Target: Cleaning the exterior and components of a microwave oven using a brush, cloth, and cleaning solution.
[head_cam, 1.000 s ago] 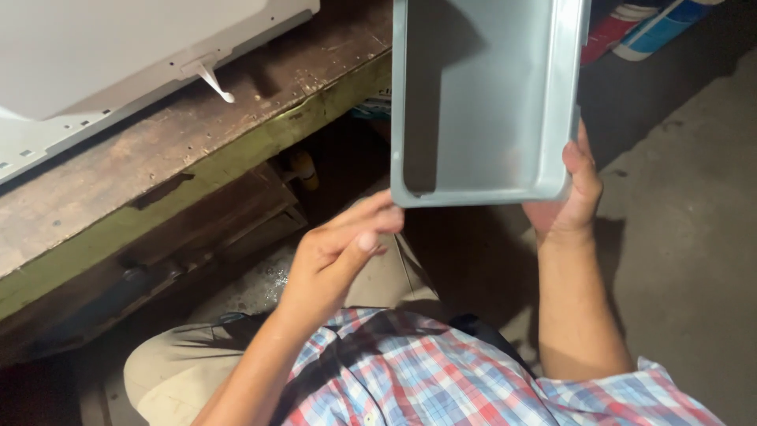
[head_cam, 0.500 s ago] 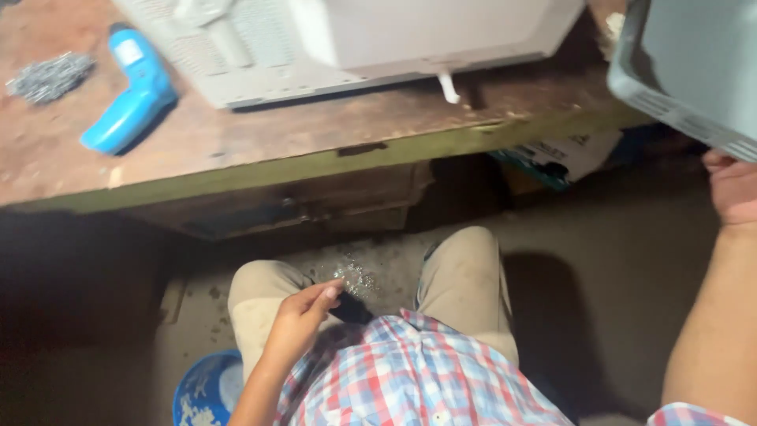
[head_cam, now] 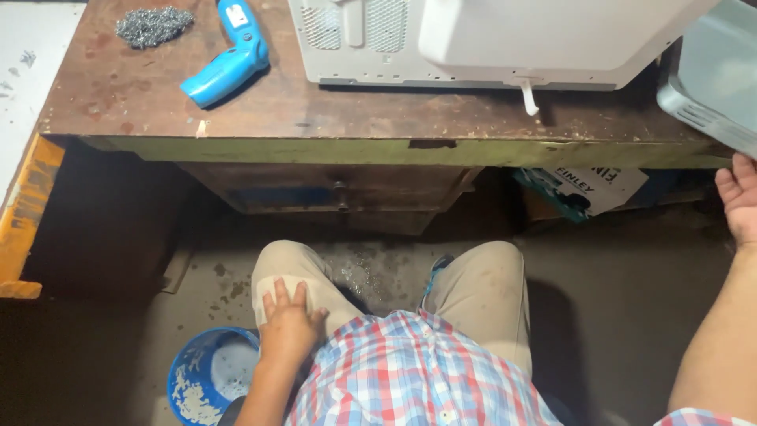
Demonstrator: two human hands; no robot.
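Lowered left hand (head_cam: 290,327) lies far from tray (head_cam: 710,83).

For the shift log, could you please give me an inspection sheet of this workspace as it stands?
Surface: worn wooden workbench, stained top, green-painted front edge.
Job's things: grey metal panel at the right hand; white appliance casing on the bench.
Clutter: blue power tool, pile of screws, blue bucket on the floor.
Hands: left hand flat on the thigh; right hand open, under the panel's edge.
Cables: nothing seen.
Surroundings: drawer under the bench, cardboard box, dusty concrete floor.
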